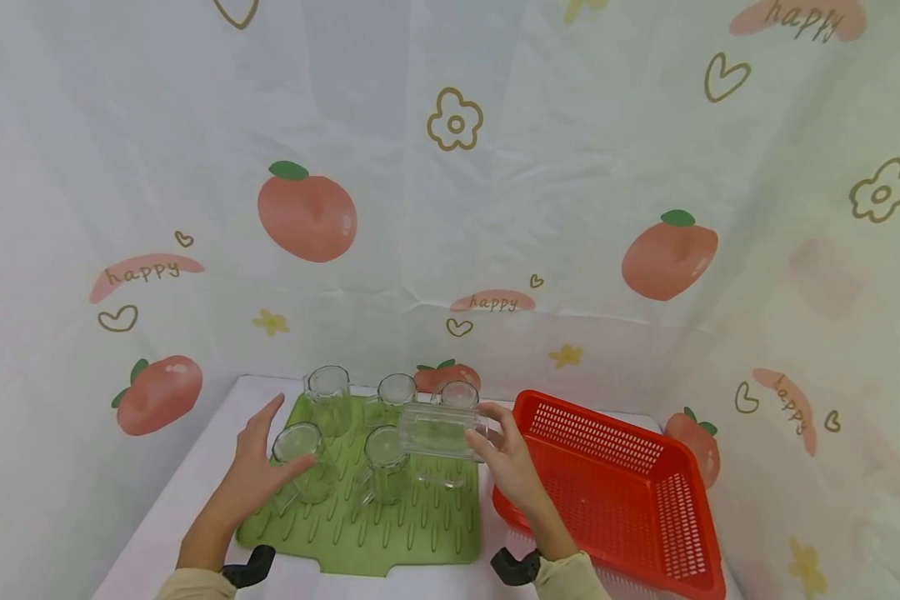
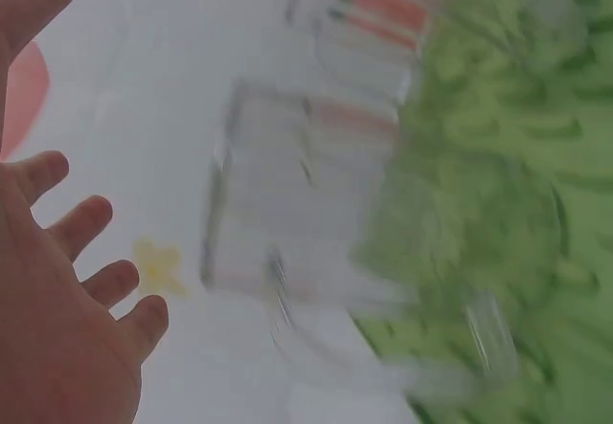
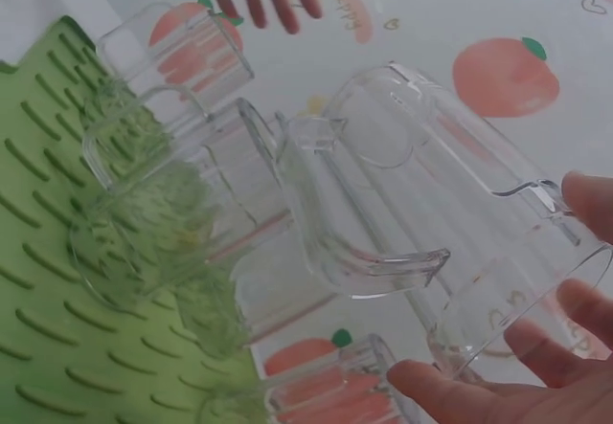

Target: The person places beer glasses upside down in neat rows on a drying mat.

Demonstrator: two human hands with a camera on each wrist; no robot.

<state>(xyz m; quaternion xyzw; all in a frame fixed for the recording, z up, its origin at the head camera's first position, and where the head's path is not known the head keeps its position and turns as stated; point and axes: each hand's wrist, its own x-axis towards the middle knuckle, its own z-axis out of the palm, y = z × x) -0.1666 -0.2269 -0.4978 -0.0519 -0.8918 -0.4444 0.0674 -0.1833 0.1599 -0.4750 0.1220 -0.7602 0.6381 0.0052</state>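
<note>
My right hand (image 1: 512,462) holds a clear glass mug (image 1: 437,432) by one end, its thumb and fingers spread around it. The mug lies sideways in the air above the right part of a green ridged drying mat (image 1: 420,533), its handle on the lower side. My left hand (image 1: 253,473), fingers extended and thumb apart, is beside the front left mug (image 1: 307,479) on the mat. In the left wrist view that hand's fingers (image 2: 81,225) hold nothing. Another mug (image 1: 387,475) stands at the front middle of the mat.
Along the mat's back edge stand a tall mug (image 1: 332,408) at left, a mug (image 1: 397,390) in the middle and one more (image 1: 459,394) behind the held mug. A red perforated basket (image 1: 622,546) sits right of the mat. A printed curtain (image 1: 555,167) rises behind the table.
</note>
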